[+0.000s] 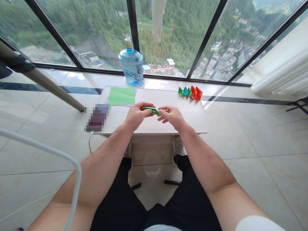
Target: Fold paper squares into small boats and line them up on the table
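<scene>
A folded green paper piece (152,110) is pinched between both my hands above the small white table (192,118). My left hand (136,115) grips its left end with closed fingers. My right hand (171,116) pinches its right end. A stack of coloured sheets with a green sheet on top (121,96) lies at the table's back left. Several folded paper boats (190,92), green, blue and red, stand in a row at the back right.
A large blue water bottle (132,66) stands on the sill behind the table, against the tall windows. A blurred dark object (97,118) lies at the table's left edge. A grey pole (45,81) slants at the left; a white cable (72,166) curves near my left arm.
</scene>
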Demonstrator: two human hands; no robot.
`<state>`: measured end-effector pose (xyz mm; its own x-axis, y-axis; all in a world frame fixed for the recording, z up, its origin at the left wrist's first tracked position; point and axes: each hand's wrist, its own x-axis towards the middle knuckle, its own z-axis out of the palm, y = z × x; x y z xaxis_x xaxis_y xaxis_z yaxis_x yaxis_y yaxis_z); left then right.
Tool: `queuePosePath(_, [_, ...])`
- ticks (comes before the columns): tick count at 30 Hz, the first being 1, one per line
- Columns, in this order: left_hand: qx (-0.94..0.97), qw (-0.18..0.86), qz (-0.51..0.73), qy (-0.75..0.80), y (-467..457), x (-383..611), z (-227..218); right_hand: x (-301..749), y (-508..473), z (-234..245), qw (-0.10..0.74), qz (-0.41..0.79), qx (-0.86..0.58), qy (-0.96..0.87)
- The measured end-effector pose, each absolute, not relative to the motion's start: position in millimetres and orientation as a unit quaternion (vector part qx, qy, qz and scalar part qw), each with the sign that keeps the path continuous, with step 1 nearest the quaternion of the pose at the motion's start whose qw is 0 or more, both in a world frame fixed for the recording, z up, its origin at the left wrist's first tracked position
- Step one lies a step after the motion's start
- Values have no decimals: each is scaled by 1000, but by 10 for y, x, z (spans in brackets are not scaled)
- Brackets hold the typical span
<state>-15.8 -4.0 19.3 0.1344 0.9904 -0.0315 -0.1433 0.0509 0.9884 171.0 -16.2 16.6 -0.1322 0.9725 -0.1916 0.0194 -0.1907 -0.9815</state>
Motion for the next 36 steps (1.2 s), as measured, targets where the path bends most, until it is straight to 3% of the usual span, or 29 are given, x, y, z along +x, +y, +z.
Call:
queuePosePath(8, [482,573,480,457,-91,-84,175,1657,-135,22,436,382,-553,-599])
queuePosePath(16, [462,585,472,471,-86,-45,154,1627,-198,12,445,266,-525,-675])
queuePosePath(30, [509,559,458,468,-109,-11,88,1582,-240,95,302,105,-598,-735])
queuePosePath(36, [433,637,469,433,-146,65,73,1533,-256,146,245,65,-612,-749])
